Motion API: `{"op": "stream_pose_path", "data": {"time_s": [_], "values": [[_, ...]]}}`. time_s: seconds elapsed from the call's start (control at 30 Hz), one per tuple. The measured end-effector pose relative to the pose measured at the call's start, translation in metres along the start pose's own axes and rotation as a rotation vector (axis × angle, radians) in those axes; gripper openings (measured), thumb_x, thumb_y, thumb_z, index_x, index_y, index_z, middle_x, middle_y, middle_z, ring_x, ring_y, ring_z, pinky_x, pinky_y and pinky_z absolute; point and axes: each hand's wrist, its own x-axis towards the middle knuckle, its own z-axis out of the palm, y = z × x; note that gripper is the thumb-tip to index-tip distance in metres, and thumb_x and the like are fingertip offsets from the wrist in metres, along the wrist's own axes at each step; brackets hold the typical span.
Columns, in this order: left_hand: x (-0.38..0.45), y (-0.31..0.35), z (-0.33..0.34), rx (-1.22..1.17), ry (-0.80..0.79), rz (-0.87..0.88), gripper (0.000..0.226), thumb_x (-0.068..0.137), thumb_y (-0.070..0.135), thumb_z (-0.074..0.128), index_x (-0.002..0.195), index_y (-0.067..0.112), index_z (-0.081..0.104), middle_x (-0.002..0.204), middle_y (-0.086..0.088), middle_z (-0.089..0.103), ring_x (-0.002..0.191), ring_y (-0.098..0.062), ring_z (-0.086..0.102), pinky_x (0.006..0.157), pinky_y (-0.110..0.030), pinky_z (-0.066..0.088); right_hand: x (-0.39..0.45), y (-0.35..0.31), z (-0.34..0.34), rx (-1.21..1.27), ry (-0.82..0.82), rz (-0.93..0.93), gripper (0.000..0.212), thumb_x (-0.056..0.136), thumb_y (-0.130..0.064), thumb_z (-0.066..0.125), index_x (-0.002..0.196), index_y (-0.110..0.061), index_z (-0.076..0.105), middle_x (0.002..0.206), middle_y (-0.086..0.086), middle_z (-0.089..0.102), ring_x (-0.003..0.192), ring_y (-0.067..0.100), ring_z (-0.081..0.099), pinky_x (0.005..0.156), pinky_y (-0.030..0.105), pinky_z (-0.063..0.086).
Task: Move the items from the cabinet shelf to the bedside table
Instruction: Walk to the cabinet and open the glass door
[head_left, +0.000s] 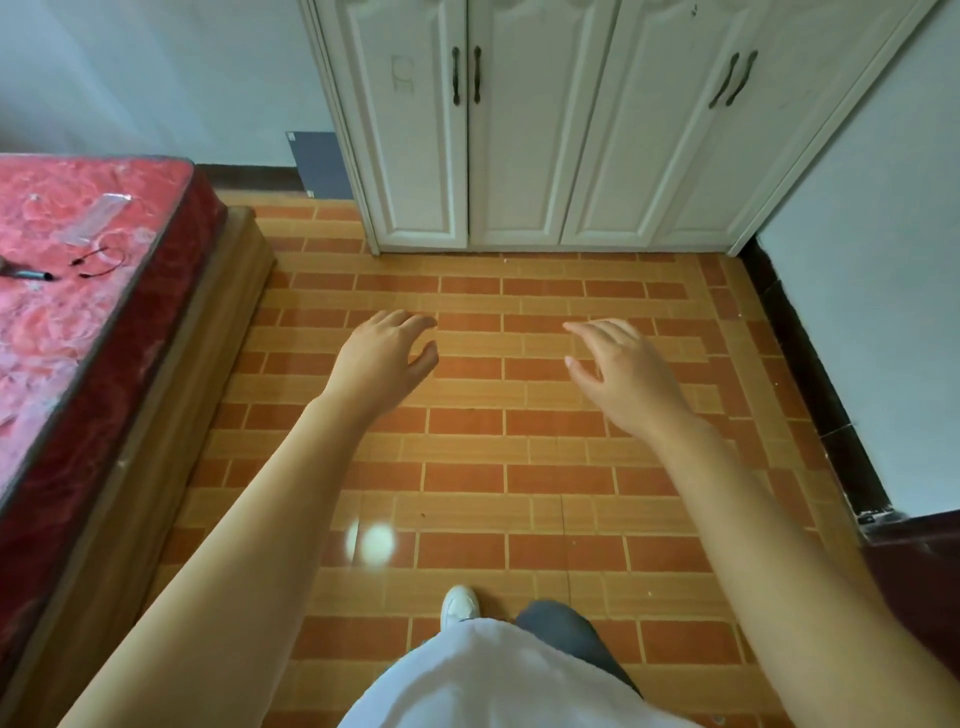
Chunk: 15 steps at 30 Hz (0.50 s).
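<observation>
A white cabinet (545, 130) with several panelled doors stands against the far wall, all doors closed, so its shelf and any items inside are hidden. Dark handles (466, 75) sit on the middle doors. My left hand (387, 358) is stretched out over the tiled floor, fingers loosely curled, holding nothing. My right hand (618, 371) reaches forward beside it with fingers relaxed and spread, also holding nothing. Both hands hover well short of the cabinet. No bedside table shows in this view.
A bed with a red patterned mattress (78, 291) on a wooden frame (171, 415) fills the left side, with a small black cable (98, 260) lying on it. Orange brick-pattern tiles (519, 493) cover the floor. A pale wall with a dark skirting (810, 374) closes the right.
</observation>
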Motion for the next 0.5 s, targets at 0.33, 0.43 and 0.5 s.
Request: {"op": "stream_pose_path", "data": {"time_s": [0.33, 0.43, 0.5], "values": [[0.131, -0.032, -0.002, 0.026, -0.004, -0.019, 0.038, 0.093, 0.032, 0.046, 0.127, 0.015, 0.052, 0.123, -0.009, 0.059, 0.119, -0.027, 0.049, 0.095, -0.039, 0.042, 0.13, 0.035, -0.019, -0.001, 0.001, 0.013, 0.045, 0.096, -0.029, 0.041, 0.14, -0.017, 0.036, 0.144, 0.0, 0.043, 0.136, 0.017, 0.031, 0.111, 0.033, 0.026], [0.185, -0.034, -0.001, 0.035, -0.004, -0.019, 0.038, 0.093, 0.032, 0.045, 0.126, 0.016, 0.052, 0.126, -0.008, 0.058, 0.119, -0.027, 0.049, 0.096, -0.039, 0.042, 0.18, 0.056, -0.028, 0.006, 0.002, 0.002, 0.047, 0.096, -0.03, 0.042, 0.141, -0.018, 0.035, 0.145, -0.001, 0.041, 0.138, 0.017, 0.03, 0.113, 0.033, 0.024], [0.222, -0.03, -0.003, 0.026, 0.008, -0.033, 0.038, 0.093, 0.031, 0.046, 0.127, 0.016, 0.051, 0.127, -0.007, 0.057, 0.119, -0.026, 0.049, 0.097, -0.038, 0.041, 0.215, 0.07, -0.036, -0.003, 0.0, -0.008, 0.047, 0.096, -0.03, 0.042, 0.141, -0.018, 0.034, 0.146, 0.0, 0.041, 0.137, 0.017, 0.031, 0.113, 0.033, 0.024]]}}
